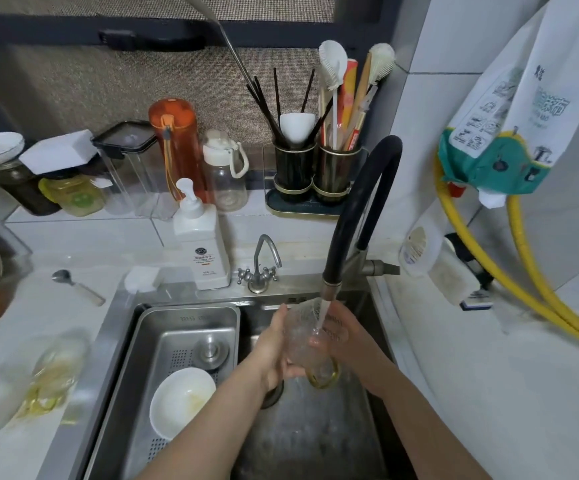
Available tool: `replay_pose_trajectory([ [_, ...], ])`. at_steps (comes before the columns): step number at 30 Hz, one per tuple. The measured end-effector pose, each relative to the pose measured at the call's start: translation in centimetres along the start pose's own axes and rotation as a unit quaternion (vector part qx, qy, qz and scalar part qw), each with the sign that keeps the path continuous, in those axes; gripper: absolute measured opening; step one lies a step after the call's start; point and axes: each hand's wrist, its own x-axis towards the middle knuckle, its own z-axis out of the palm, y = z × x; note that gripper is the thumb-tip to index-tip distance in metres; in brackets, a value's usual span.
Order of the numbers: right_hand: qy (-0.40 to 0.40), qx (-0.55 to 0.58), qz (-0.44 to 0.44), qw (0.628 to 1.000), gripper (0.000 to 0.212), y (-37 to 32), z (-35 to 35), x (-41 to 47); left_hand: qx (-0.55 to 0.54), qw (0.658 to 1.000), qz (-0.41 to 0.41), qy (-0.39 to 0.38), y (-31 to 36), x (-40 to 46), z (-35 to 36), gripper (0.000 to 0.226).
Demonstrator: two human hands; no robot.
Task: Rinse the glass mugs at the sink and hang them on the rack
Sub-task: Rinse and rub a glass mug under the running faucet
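Two hands around one glass mug [307, 341], held over the right basin of the sink [315, 438], directly under the black tap [329, 292]. Left hand [276, 348] curled against the left wall of the mug; right hand [341, 336] wrapped round its right side, fingers partly hidden behind the glass. Water running onto the upper wall of the mug. Mug tilted, amber ring at its lower end turned toward the camera.

Likely risks: wet glass slipping down from the fingers onto the steel floor of the sink; rim knocking the tap nozzle, just above the mug, if lifted straight up; spray bouncing over the sink edge toward the wall on the right.

Little room beside the sink on the right, only the tiled wall and yellow hose [523, 299]. Left of the mug, a steel tray [191, 323] with a white bowl [181, 400] inside fills the other half of the sink. More blurred glassware [52, 372] on the bench, left of the sink. No rack visible.
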Motion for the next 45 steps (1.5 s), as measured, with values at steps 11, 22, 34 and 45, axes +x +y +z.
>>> replay_pose_trajectory([
  [11, 0.048, -0.053, 0.002, 0.997, 0.077, 2.4, -0.2, 0.4, 0.065, 0.979, 0.192, 0.009, -1.7, -0.6, -0.9, 0.038],
  [22, 0.132, -0.055, -0.031, 0.989, 0.075, 3.6, 0.1, 0.9, 0.061, 0.992, 0.087, 0.075, -0.1, -1.9, 0.2, 0.048],
  [34, 0.166, -0.044, -0.105, 0.980, 0.065, 2.1, -1.2, 0.5, 0.125, 0.954, 0.244, 0.121, -1.1, -1.8, 1.9, 0.019],
  [45, 0.178, -0.323, -0.007, 0.929, 0.057, 4.6, -9.9, 6.0, 0.044, 0.963, 0.245, 0.102, -0.7, -0.3, 1.5, 0.018],
])
